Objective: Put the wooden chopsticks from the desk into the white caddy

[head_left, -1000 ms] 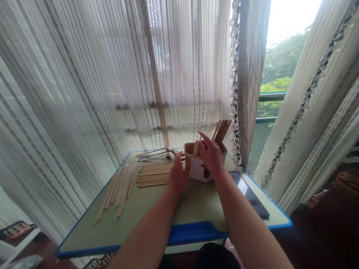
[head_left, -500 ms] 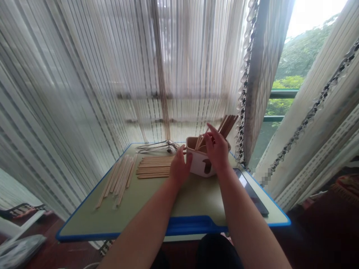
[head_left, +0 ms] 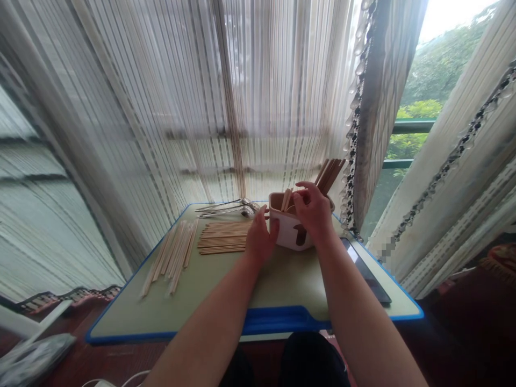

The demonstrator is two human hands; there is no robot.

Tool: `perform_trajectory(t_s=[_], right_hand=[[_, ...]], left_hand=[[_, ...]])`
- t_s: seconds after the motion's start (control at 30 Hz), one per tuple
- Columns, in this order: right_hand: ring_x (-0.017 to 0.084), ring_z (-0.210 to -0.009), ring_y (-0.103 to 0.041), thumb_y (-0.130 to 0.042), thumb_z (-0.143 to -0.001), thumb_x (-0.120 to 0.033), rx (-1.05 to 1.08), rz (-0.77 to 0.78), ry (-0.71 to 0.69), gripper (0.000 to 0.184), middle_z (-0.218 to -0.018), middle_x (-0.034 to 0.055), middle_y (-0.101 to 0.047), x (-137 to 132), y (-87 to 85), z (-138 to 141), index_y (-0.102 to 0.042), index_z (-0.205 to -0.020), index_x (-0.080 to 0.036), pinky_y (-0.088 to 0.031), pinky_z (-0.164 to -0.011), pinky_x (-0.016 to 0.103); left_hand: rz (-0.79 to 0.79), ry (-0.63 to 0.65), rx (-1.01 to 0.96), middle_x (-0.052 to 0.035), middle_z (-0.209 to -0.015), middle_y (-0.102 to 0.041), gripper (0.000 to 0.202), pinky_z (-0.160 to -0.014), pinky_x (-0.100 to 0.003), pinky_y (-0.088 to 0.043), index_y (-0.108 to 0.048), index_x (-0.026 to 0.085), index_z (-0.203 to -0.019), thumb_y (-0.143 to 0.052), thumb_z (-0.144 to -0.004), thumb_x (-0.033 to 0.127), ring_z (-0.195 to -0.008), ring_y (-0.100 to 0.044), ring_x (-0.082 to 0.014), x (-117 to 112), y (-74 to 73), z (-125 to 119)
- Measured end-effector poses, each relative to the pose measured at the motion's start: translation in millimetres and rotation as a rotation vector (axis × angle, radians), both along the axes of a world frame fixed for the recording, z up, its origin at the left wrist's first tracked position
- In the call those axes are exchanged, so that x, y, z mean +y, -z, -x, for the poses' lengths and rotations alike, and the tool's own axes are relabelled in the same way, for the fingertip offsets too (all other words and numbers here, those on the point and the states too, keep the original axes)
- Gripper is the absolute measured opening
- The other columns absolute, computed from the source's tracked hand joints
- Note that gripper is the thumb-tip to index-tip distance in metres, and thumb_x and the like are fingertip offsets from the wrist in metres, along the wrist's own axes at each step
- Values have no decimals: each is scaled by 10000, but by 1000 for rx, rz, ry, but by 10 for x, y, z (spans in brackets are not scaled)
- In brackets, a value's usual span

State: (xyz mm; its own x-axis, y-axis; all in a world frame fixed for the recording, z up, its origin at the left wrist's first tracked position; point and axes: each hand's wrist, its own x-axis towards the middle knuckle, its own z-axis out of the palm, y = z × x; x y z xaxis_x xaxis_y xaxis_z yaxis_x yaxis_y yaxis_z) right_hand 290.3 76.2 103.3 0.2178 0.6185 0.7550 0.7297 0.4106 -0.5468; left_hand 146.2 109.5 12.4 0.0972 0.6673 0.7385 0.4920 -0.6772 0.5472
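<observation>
A white square holder (head_left: 289, 234) stands on the far right of the table, with brown chopsticks (head_left: 329, 174) leaning out of its back and pale ones at its left corner. My left hand (head_left: 260, 240) is curled round the holder's left side, thumb on its front. My right hand (head_left: 313, 210) is over the holder's mouth with fingers bent down among the sticks; what they grip is hidden. A neat row of pale chopsticks (head_left: 223, 237) lies left of the holder, and a looser bundle (head_left: 172, 256) lies further left.
The green table has a blue rim (head_left: 278, 320). Metal spoons (head_left: 226, 209) lie at the far edge. A dark tablet (head_left: 368, 273) lies at the right edge. Sheer curtains (head_left: 161, 107) hang close behind the table, and a window opens at the right.
My right hand's fingers have curled down into the holder from a raised, pointing pose. My left hand has stayed on the holder's side. The view shifted a little to the left.
</observation>
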Motion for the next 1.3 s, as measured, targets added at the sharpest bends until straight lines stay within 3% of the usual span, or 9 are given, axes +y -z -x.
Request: perform_trajectory(t_s=[0.2,0.43,0.57,0.67,0.73,0.8,0.97,1.07,1.3], right_hand=[[182,-785,-599,-475,-816,-278,-69,-13,-72,300,-837,44,-678,81,54,17,-632,-1059,-201,-451,-785,309],[178,-786,-578,-422,-818,-208,-42,-94,-16,299,-878,52,-648,75,73,29,-591,-1065,-192,-454,-782,319],[225,-987,-534,-411,-821,-187,-130,-270,82,334,-1030,89,-594,-77,66,143,-541,-1126,-215,-412,-890,395],[241,-1056,-504,-445,-825,-220,-273,-347,-44,323,-1079,104,-571,-194,111,335,-543,-1133,-219,-382,-934,422],[215,-996,-538,-449,-831,-224,-407,-255,-247,319,-1043,91,-592,-228,187,505,-552,-1133,-221,-416,-889,375],[183,-900,-578,-445,-836,-210,-564,-21,-417,307,-1015,75,-616,-215,296,675,-574,-1114,-227,-449,-797,312],[190,-773,-617,-496,-798,-194,-872,542,-371,197,-951,89,-654,-80,562,907,-650,-921,-198,-430,-621,263],[200,-759,-622,-485,-792,-190,-893,636,-339,188,-940,100,-666,-32,624,906,-662,-852,-189,-414,-585,263],[204,-688,-617,-473,-803,-236,-865,692,-313,190,-866,94,-680,-32,650,892,-658,-793,-194,-389,-533,269]], left_hand=[[12,-16,-10,-124,-1203,-530,511,-785,-365,-496,-295,208,-1320,-476,-857,327,-926,-598,-188,-17,-9,22],[20,-39,-18,-127,-1177,-541,496,-769,-365,-496,-305,196,-1313,-465,-861,326,-901,-594,-187,-52,0,11],[-177,-125,80,-135,-1200,-530,424,-956,-434,-400,-438,180,-1215,-523,-824,321,-1138,-485,-248,-131,-211,174],[-344,-311,32,-114,-1226,-503,285,-1036,-442,-309,-526,178,-1090,-497,-837,307,-1218,-410,-241,-120,-481,532],[-357,-468,-56,-118,-1178,-521,256,-1037,-436,-301,-539,156,-1057,-464,-851,288,-1193,-428,-229,-36,-577,840],[-308,-522,-40,-101,-1067,-571,232,-1002,-424,-341,-556,155,-1016,-481,-834,278,-1112,-485,-225,88,-540,1136],[-126,-497,74,-97,-1002,-609,320,-919,-399,-419,-546,163,-1091,-525,-779,229,-989,-553,-221,303,-131,1541],[-85,-475,76,-94,-994,-623,365,-890,-383,-443,-528,160,-1144,-516,-785,224,-948,-570,-209,300,-12,1560],[-66,-451,49,-89,-973,-629,365,-856,-373,-462,-527,161,-1141,-525,-783,233,-916,-581,-200,283,-14,1503]])
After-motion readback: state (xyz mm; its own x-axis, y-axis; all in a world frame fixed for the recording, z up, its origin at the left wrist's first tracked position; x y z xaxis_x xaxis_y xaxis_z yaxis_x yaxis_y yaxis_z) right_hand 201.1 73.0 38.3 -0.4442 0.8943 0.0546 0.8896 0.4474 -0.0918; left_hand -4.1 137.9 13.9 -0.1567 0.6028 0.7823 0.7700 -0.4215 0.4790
